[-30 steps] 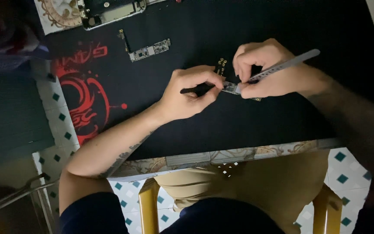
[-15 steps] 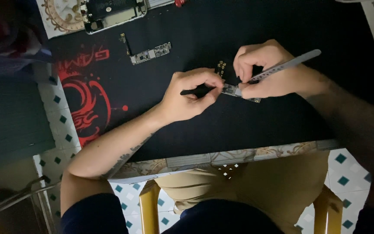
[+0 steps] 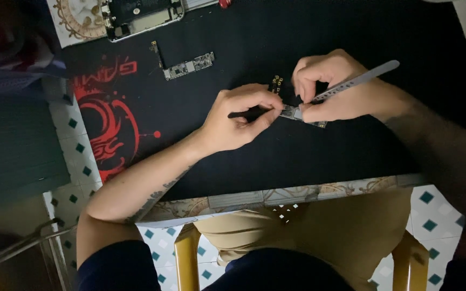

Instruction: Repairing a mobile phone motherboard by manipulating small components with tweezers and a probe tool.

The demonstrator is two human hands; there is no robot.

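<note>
Nearest us, our knees in tan trousers [image 3: 308, 231] sit on a yellow-legged stool [image 3: 185, 258] over patterned floor tiles, just under the near edge of the surface [image 3: 276, 196], which is covered by a black mat with a red design [image 3: 109, 124] toward its left side. Just past the middle of the mat, our left hand [image 3: 233, 121] has its fingers pressed together around a thin dark tool [image 3: 244, 113] — thumb and forefinger pinching it, tip pointing right. That tip meets a small circuit board [image 3: 297, 114], which lies on the mat between the two hands. Our right hand [image 3: 335, 89] curls over the board's right end, its fingers pinching a flat grey metal pry tool [image 3: 360, 80] that slants up toward the right edge; the thumb presses near the board. Just beyond the hands lies a small flex connector with gold contacts [image 3: 276, 83]. Farther off, toward the far left, a second narrow circuit board [image 3: 189, 67] rests on the mat, and at the far edge — partly cut off — an opened phone body [image 3: 144, 16] lies beside a patterned tile.
</note>
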